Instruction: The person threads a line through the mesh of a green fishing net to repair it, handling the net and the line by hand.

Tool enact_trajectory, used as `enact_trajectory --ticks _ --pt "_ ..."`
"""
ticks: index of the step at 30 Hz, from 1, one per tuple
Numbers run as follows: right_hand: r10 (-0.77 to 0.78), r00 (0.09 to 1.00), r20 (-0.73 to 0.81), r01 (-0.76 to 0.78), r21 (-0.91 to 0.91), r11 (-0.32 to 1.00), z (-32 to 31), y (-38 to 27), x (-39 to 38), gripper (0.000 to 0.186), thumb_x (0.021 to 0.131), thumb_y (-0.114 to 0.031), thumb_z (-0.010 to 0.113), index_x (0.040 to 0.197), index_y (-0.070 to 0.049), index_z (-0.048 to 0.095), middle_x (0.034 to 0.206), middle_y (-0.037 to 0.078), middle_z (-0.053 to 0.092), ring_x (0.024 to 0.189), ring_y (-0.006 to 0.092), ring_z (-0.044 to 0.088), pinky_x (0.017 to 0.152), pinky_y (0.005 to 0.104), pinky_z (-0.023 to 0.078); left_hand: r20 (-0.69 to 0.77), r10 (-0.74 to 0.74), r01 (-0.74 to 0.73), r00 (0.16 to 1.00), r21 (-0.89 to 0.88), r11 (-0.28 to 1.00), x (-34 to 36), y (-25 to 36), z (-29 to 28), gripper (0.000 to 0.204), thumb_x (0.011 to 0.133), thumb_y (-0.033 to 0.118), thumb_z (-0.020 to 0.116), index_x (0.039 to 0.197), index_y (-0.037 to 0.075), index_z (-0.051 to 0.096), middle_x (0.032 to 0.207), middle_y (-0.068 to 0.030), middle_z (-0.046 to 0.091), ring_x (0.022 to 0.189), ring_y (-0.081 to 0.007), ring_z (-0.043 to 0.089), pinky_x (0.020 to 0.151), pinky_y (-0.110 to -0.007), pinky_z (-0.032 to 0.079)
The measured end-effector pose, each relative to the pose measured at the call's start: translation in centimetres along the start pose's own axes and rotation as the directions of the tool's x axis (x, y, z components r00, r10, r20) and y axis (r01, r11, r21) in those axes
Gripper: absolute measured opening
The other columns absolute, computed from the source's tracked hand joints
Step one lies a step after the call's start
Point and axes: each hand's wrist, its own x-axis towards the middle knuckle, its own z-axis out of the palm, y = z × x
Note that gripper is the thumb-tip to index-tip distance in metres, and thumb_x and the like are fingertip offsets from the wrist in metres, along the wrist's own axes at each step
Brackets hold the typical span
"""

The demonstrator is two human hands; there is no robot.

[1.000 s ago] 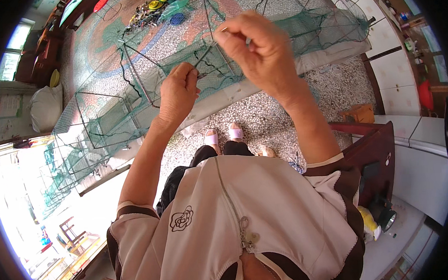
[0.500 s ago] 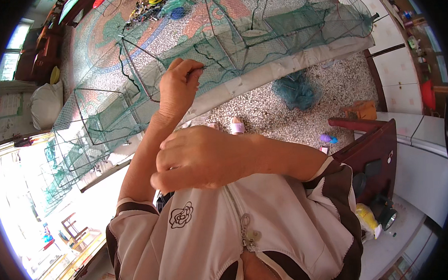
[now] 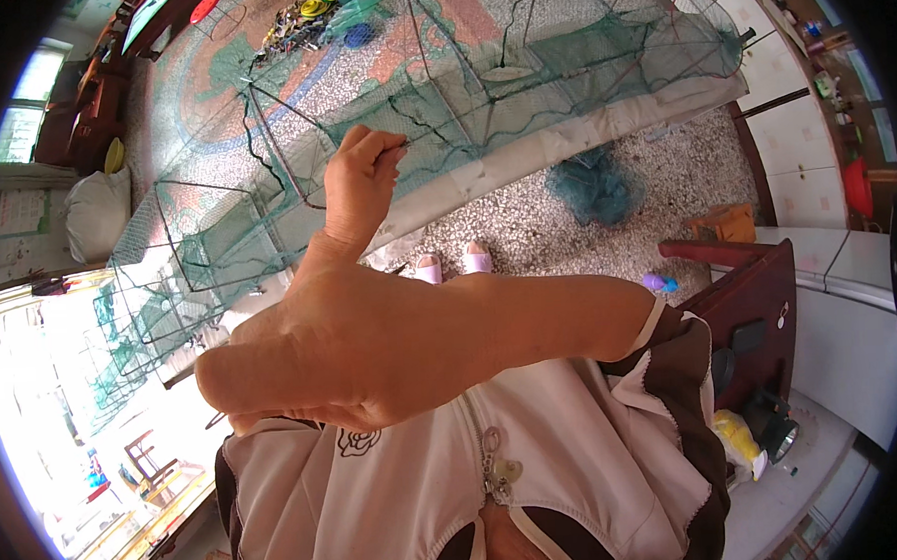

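Note:
A long green mesh fish trap [image 3: 550, 75] with dark rectangular frames stretches across the upper part of the view. My left hand [image 3: 357, 184] is raised over its near side, thumb and fingers pinched together. Whatever lies between those fingertips is too small to name; netting and a dark cord [image 3: 416, 119] of the trap are right by them. Across my chest reaches my right hand [image 3: 312, 356], above my left forearm. It is closed with the back of the hand upward, so its fingertips and anything in them are hidden. A thin dark curved bit shows just below it.
Beneath the trap runs a pale, long board or beam [image 3: 464, 184]. A bundle of blue-green netting [image 3: 595, 186] lies on the speckled floor. To the right stand a dark red wooden chair [image 3: 760, 306] and an orange box [image 3: 723, 223]. Loose small items [image 3: 302, 26] are heaped beyond the trap.
My right hand has moved left and a little toward me, now covering much of my left forearm. My left hand stays pinched in nearly the same spot by the trap.

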Motion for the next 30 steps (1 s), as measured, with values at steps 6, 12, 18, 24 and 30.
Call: enact_trajectory --ticks 6,12,18,24,30 --pt "-0.053 0.966 -0.254 0.051 -0.014 0.999 -2.3 -0.1 0.6 0.016 0.087 -0.014 0.063 0.091 -0.009 0.048 0.069 0.004 0.061 0.057 0.0181 0.063 0.048 0.0296 0.047 0.017 0.007 -0.008 1.000 0.070 0.998 -0.2 0.2 -0.1 0.013 0.086 0.002 0.062 0.100 0.001 0.064 0.086 -0.0041 0.053 0.067 -0.0118 0.058 0.056 -0.023 0.048" --pt "0.237 0.821 -0.520 0.004 0.419 0.908 -8.1 -1.7 0.0 0.013 0.096 -0.015 0.049 0.100 -0.003 0.052 0.065 0.003 0.056 0.047 0.0069 0.047 0.039 0.0216 0.038 0.045 0.077 -0.086 0.996 0.276 0.957 0.0 1.6 -1.2 0.026 0.084 0.011 0.065 0.109 0.015 0.064 0.099 -0.0075 0.055 0.071 -0.0221 0.060 0.062 -0.034 0.050" --pt "0.001 0.930 -0.367 0.174 0.445 0.879 -13.3 -0.4 -0.9 0.028 0.102 -0.026 0.036 0.106 -0.002 0.049 0.058 0.004 0.054 0.035 0.0066 0.037 0.029 0.0242 0.034 -0.013 0.116 -0.111 0.993 0.191 0.975 0.3 2.3 -1.2 0.013 0.080 0.011 0.071 0.093 0.015 0.071 0.096 -0.0049 0.054 0.055 -0.0134 0.052 0.053 -0.027 0.045" --pt "0.002 0.966 -0.258 0.082 0.314 0.946 -16.4 2.7 -1.5 0.028 0.101 -0.026 0.041 0.103 -0.001 0.054 0.061 0.002 0.054 0.042 0.0064 0.045 0.037 0.0232 0.043 0.046 -0.019 0.024 0.999 -0.124 0.992 -0.9 2.2 -2.8 0.009 0.084 -0.001 0.065 0.090 0.004 0.069 0.095 -0.0024 0.053 0.073 -0.0081 0.052 0.064 -0.023 0.043" --pt "0.142 0.988 -0.064 -0.153 -0.214 0.965 -17.1 4.2 -1.7 0.019 0.097 -0.018 0.049 0.100 0.000 0.055 0.071 0.004 0.056 0.056 0.0076 0.053 0.050 0.0219 0.046 0.127 -0.131 0.177 0.983 -0.490 0.854 -1.5 2.4 -4.2 0.010 0.093 0.006 0.055 0.096 0.003 0.064 0.104 -0.0060 0.059 0.098 -0.0143 0.057 0.085 -0.027 0.044"
